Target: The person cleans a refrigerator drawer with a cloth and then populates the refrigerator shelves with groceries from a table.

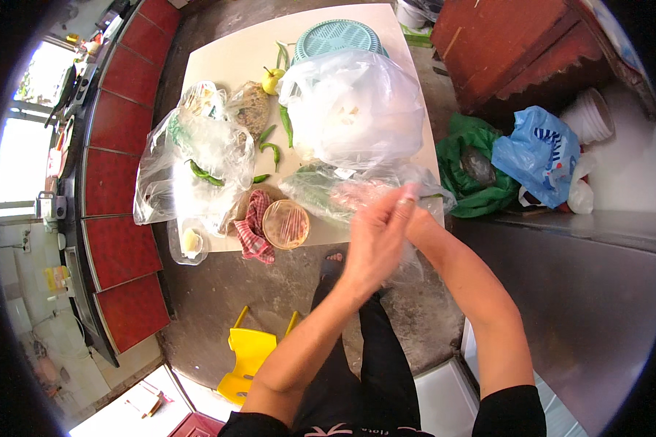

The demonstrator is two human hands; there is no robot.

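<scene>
Both my hands meet above the near right edge of the white table (pixel 328 240), blurred by motion. My left hand (pixel 380 235) overlaps my right hand (pixel 415 218), which is largely hidden behind it. Around them lies a clear plastic bag (pixel 317 191) with something green and something pinkish in it; whether my fingers grip its film I cannot tell. Just beyond stands a large, full white plastic bag (pixel 355 109), against a teal plastic basket (pixel 336 38). Left of my hands, a round container under cling film (pixel 286 224) sits beside a red checked cloth (pixel 257 224).
Green peppers (pixel 275 155), a yellow-green pear (pixel 272 81) and crumpled clear bags (pixel 213 147) cover the table's left part. A yellow chair (pixel 249 355) stands on the floor at the lower left. Green (pixel 470 169) and blue bags (pixel 541 153) lie to the right.
</scene>
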